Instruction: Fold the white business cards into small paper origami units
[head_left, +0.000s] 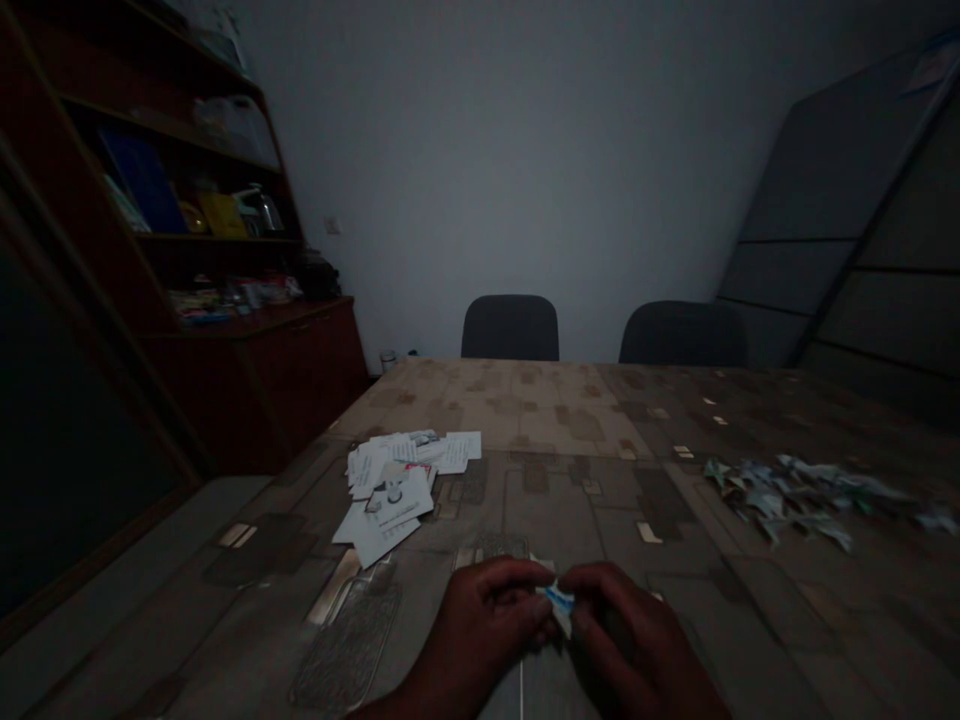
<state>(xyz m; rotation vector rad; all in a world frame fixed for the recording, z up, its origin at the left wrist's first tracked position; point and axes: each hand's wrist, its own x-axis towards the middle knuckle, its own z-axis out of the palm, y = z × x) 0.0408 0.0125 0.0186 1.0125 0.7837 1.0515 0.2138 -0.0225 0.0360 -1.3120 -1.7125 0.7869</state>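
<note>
A small folded paper (558,604) is held up just above the near edge of the table (487,405), pinched between the bent fingertips of the left hand (491,605) and the right hand (630,625), both drawn nearly closed. For neat handling, a light grip is called for, with each crease pressed flat by thumb and finger and the thin points kept from being crushed; much of the shape is hidden by the fingers, and fine detail is dimmed by the poor light. Loose printed cards (394,505) are heaped to the left and crumpled-looking paper pieces (776,495) are strewn to the right, both well apart from the hands, so the working spot is not obstructed.
</note>
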